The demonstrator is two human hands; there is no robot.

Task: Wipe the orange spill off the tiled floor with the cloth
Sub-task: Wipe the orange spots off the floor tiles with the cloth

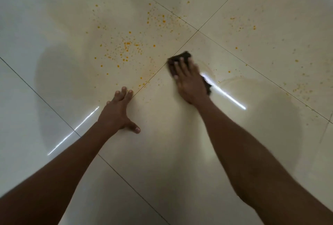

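Note:
Orange specks of the spill (126,44) lie scattered over the glossy cream tiled floor (162,134), thickest left of the tile joint crossing, with thinner patches at the far right (302,89) and top. My right hand (191,80) presses flat on a dark cloth (182,56), which sticks out past the fingertips and beside the palm, just right of the diagonal grout line. My left hand (118,111) rests flat on the floor with its fingers spread, holding nothing, its fingertips at the near edge of the specks.
Dark grout lines (198,30) cross ahead of the cloth. A faint wet smear ring (234,80) lies to the right of my right hand. Bright light reflections streak the tiles beside each wrist.

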